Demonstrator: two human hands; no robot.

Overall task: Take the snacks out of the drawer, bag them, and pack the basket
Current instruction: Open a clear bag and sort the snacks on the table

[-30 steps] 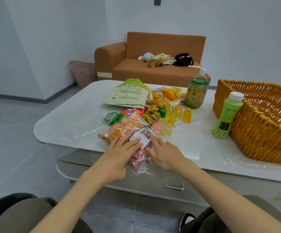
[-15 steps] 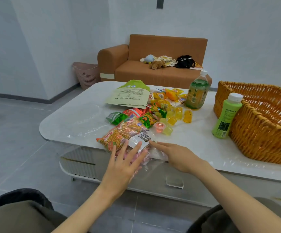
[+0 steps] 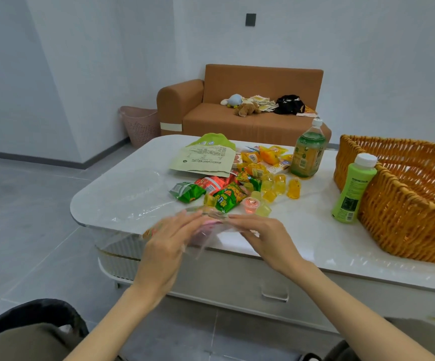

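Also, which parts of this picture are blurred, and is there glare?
Head view: the left hand is motion-blurred at its fingers, beside the clear bag; the right hand is sharper; glare lies on the white table near its front edge.

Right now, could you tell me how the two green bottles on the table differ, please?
The tea bottle is see-through, showing its liquid; the lime bottle is opaque. The tea bottle is stouter; the lime bottle is slimmer. The tea bottle stands beside the loose snacks; the lime bottle stands against the wicker basket. Both are upright with white caps.
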